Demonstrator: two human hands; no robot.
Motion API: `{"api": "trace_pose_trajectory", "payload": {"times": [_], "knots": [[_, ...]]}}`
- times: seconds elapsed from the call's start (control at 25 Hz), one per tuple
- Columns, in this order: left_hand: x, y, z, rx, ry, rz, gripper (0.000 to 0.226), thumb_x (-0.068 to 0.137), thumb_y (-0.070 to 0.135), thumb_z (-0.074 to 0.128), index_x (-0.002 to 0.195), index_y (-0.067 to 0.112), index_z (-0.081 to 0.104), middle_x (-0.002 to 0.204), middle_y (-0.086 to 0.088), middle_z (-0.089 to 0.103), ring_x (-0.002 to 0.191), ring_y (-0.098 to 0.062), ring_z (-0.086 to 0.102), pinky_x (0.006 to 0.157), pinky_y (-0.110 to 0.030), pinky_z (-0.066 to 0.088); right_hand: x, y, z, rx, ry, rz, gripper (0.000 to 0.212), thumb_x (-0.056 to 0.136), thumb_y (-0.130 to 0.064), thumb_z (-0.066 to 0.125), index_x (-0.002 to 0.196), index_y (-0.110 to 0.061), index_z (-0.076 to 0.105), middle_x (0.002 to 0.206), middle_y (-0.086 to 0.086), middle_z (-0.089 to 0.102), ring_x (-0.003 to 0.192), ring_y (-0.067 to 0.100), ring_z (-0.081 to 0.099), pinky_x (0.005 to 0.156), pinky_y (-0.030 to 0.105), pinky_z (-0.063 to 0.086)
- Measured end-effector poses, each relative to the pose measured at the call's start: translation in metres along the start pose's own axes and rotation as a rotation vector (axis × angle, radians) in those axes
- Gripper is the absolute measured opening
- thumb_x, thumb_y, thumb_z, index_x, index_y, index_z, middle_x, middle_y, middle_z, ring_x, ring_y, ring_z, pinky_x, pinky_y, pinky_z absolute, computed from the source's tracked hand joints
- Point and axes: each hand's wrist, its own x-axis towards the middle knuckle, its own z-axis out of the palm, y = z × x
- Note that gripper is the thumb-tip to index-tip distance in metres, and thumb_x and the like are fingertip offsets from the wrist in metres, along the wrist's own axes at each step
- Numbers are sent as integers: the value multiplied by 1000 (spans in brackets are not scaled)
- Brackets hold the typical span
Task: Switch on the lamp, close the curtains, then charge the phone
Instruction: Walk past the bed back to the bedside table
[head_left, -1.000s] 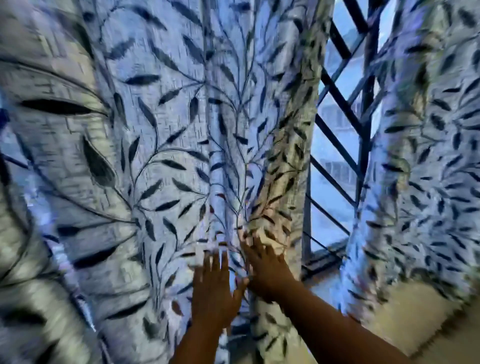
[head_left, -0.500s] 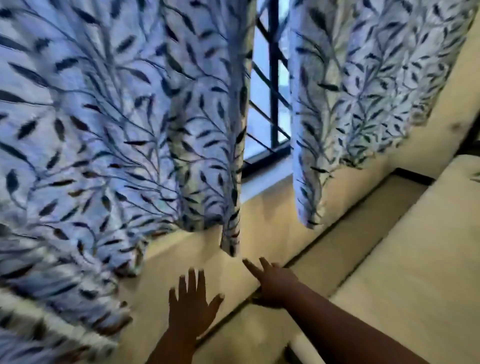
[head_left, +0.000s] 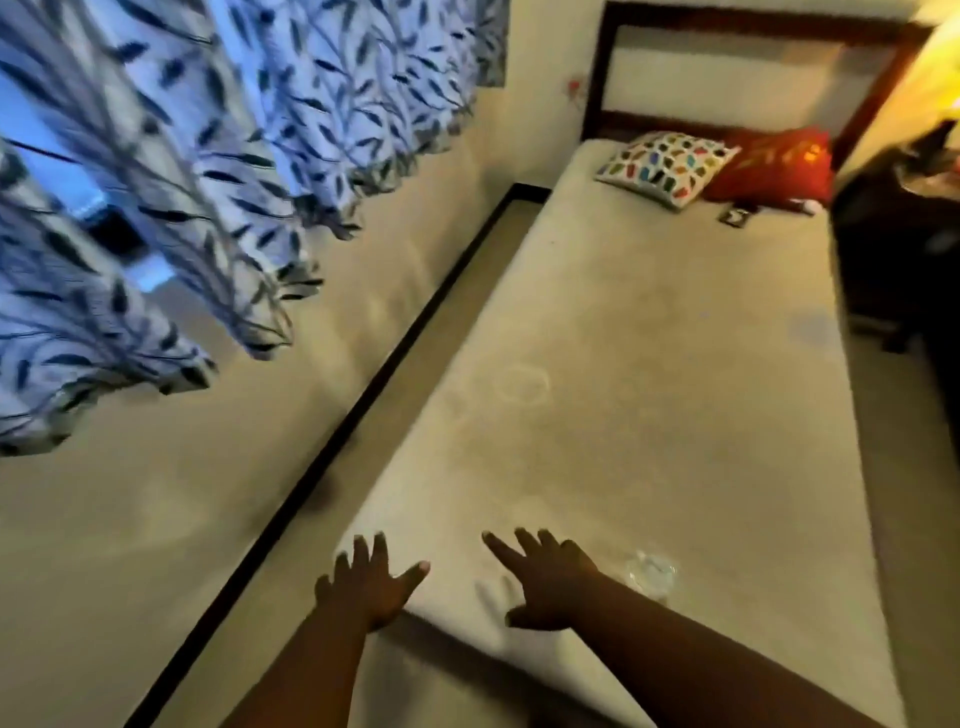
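White curtains (head_left: 223, 130) with a dark leaf print hang at the upper left, with a strip of bright window showing between their folds. My left hand (head_left: 371, 584) and my right hand (head_left: 545, 577) are both spread with fingers apart, over the near corner of the mattress (head_left: 649, 364), holding nothing. A small dark flat object (head_left: 735, 215), possibly the phone, lies on the mattress by the pillows. Warm yellow lamp light (head_left: 935, 88) glows at the far right edge; the lamp itself is cut off.
A patterned pillow (head_left: 667, 166) and a red pillow (head_left: 774, 169) rest against the dark wooden headboard (head_left: 727, 31). A dark bedside cabinet (head_left: 893, 249) stands at the right. A narrow gap with a dark skirting line (head_left: 415, 332) runs between wall and bed.
Both hands have let go of the curtain and dropped away from it. The view has swung right and down, from the window to the bed.
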Motion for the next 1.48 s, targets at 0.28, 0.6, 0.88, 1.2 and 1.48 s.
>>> {"api": "trace_pose_trajectory", "payload": {"times": [0.28,0.6,0.88,1.2,1.48], "knots": [[14,133,55,311,-77,395,93,83,78,26,151,24,-7,160,-6,-14,148,-29,-6,117,-52,1,-56,109,60,181,78,377,95,84,-57,55,150,-33,-8,160,11,9,144,36,18,111,52,26],[28,214,120,565,-101,659,99,81,79,28,150,21,-12,158,-7,-22,146,-29,-14,116,-53,-3,-81,156,112,270,105,600,99,81,-60,58,151,-27,-3,159,12,9,141,39,22,107,51,30],[54,219,149,630,-162,642,106,78,82,30,149,18,-16,158,-6,-20,147,-28,-11,116,-53,0,-39,166,131,400,131,634,103,79,-53,65,151,-26,-3,161,13,-1,142,46,16,108,53,30],[72,209,164,582,-169,528,105,78,82,29,149,18,-15,159,-6,-19,147,-29,-9,116,-53,2,8,179,144,334,57,527,103,83,-42,66,150,-28,-11,160,14,-10,141,51,9,110,54,26],[56,199,194,467,-125,439,104,79,81,29,150,17,-13,160,-8,-16,147,-30,-7,116,-54,5,20,194,156,269,107,428,82,89,-12,58,151,-28,7,157,17,6,127,47,37,101,50,41]]}}
